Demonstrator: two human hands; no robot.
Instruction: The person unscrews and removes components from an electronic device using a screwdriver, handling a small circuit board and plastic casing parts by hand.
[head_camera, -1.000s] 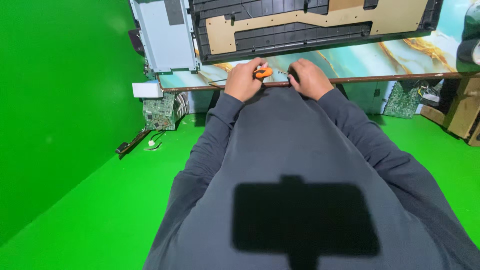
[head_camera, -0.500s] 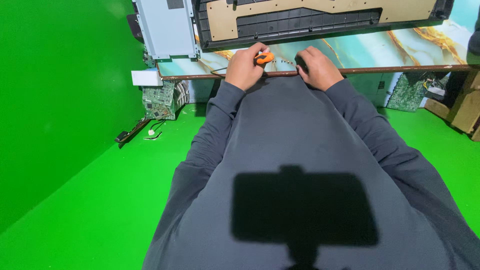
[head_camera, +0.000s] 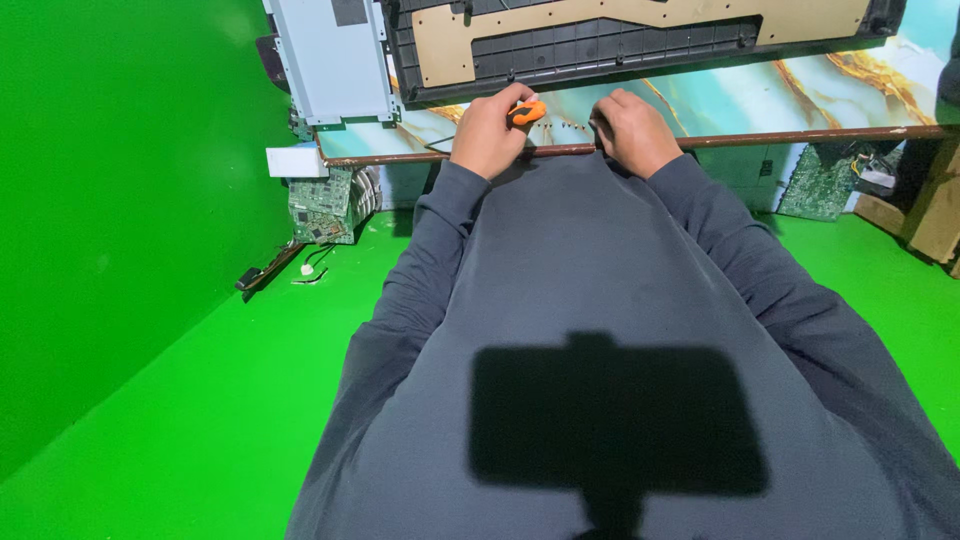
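Observation:
My left hand (head_camera: 488, 132) rests on the near edge of the marble-patterned table (head_camera: 760, 100) and is closed around a small orange-handled tool (head_camera: 527, 110). My right hand (head_camera: 632, 130) lies a short way to its right on the same edge, fingers curled; whether it holds anything is hidden. Just beyond both hands lies a large black panel with a tan board (head_camera: 640, 25) on it. My dark grey sweatshirt fills the lower view.
A pale grey metal plate (head_camera: 335, 60) sits at the table's left end, with a white block (head_camera: 297, 160) below it. Green circuit boards (head_camera: 325, 203) lean under the table on the left, another (head_camera: 822, 180) on the right. Cardboard boxes (head_camera: 935, 215) stand at far right on the green floor.
The view has shifted a little; both hands stay at the table edge, with the orange tool still in the left hand.

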